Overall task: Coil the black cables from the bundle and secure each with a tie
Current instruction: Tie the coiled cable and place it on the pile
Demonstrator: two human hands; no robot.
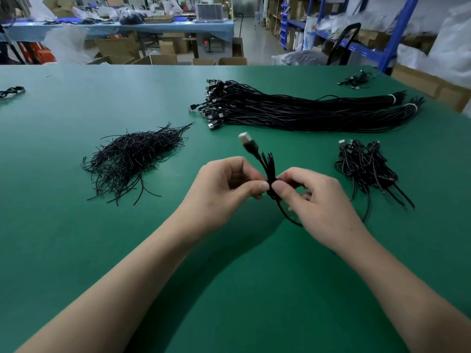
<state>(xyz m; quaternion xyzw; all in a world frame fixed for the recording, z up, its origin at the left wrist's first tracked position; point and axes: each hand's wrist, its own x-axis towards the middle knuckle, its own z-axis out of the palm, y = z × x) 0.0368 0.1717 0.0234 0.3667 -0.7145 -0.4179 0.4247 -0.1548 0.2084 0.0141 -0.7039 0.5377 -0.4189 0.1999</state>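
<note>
A person's left hand [224, 184] and right hand [316, 200] pinch a folded black cable [269, 169] between thumbs and fingertips above a green table [76, 103]. The cable's plug [244, 138] points up and away, and a loop hangs below the right hand. Whether a tie is on it cannot be told. Beyond, the long bundle of black cables [293, 110] lies bound by 2 white bands [393, 98] at its right end. A loose pile of black ties [132, 159] sits left; a heap of coiled cables [367, 166] sits right.
</note>
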